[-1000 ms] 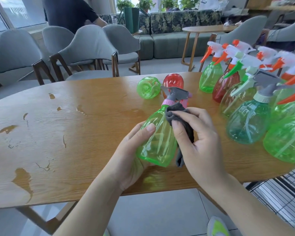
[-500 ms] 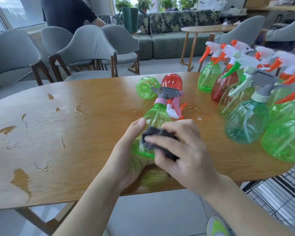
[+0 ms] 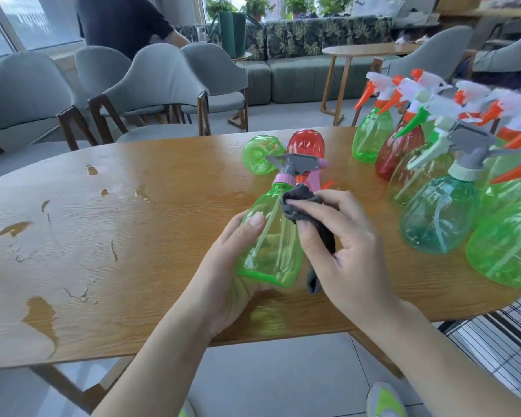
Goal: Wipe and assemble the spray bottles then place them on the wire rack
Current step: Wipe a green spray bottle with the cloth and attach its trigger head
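Two hands are being used on one green bottle (image 3: 269,236), which is being held tilted above the near edge of the table (image 3: 133,236), its grey trigger head (image 3: 295,164) and pink collar (image 3: 284,179) pointing away. The bottle's lower body is being cupped from the left by the left hand (image 3: 232,272), thumb laid along the plastic. A dark grey cloth (image 3: 307,218) is being pinched in the curled fingers of the right hand (image 3: 343,251) and pressed against the bottle's right shoulder, with a tail of cloth hanging below the palm. Just beyond the held bottle, a headless green bottle (image 3: 260,155) and a red bottle (image 3: 307,144) are lying on their sides, with a loose pink and orange spray head (image 3: 316,179) beside them. At the right, a cluster of assembled bottles (image 3: 439,212) is standing upright on the table, green, red and teal, with orange, green and grey triggers. Part of a wire rack (image 3: 500,341) is being shown below the table's right end. Grey chairs (image 3: 160,85) are standing at the far side, and a person in dark clothing (image 3: 121,22) is being partly hidden behind them.
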`<state>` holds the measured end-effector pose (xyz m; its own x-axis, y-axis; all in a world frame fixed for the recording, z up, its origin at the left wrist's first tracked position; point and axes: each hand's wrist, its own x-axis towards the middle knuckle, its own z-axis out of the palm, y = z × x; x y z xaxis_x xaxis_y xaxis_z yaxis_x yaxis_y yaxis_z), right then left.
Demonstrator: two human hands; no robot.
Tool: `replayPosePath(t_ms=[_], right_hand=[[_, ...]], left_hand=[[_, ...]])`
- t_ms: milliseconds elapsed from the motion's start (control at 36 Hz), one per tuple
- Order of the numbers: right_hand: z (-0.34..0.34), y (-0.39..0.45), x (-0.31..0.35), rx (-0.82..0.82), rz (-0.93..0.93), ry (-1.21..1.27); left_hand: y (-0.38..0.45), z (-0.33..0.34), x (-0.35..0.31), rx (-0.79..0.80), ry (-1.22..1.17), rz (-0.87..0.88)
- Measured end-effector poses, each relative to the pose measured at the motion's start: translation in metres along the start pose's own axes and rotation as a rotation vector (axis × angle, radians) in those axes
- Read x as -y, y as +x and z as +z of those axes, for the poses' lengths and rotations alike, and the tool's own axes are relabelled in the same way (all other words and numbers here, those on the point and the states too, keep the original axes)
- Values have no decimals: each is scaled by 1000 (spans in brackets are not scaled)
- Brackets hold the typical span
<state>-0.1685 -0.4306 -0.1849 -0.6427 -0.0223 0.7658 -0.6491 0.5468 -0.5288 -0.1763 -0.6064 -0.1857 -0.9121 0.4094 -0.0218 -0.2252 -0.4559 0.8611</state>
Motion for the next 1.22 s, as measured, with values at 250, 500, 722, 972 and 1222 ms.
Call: replayPosePath(t_ms=[250,500,722,972,1222], right_hand=[[9,-10,13,-61,-5,11],[19,-26,15,51,-417,-154],[4,2,-2,-51,-55,-125],[8,-3,11,-46,43,-68],[-1,4,9,-96,60,-15]], left_hand=[[-2,3,-2,-22,2,-16],[-5,6,-5,38,-225,-141],[0,4,-5,26,-54,-27],[-2,2,0,0,-65,0],[-2,2,-2,17,14,7]])
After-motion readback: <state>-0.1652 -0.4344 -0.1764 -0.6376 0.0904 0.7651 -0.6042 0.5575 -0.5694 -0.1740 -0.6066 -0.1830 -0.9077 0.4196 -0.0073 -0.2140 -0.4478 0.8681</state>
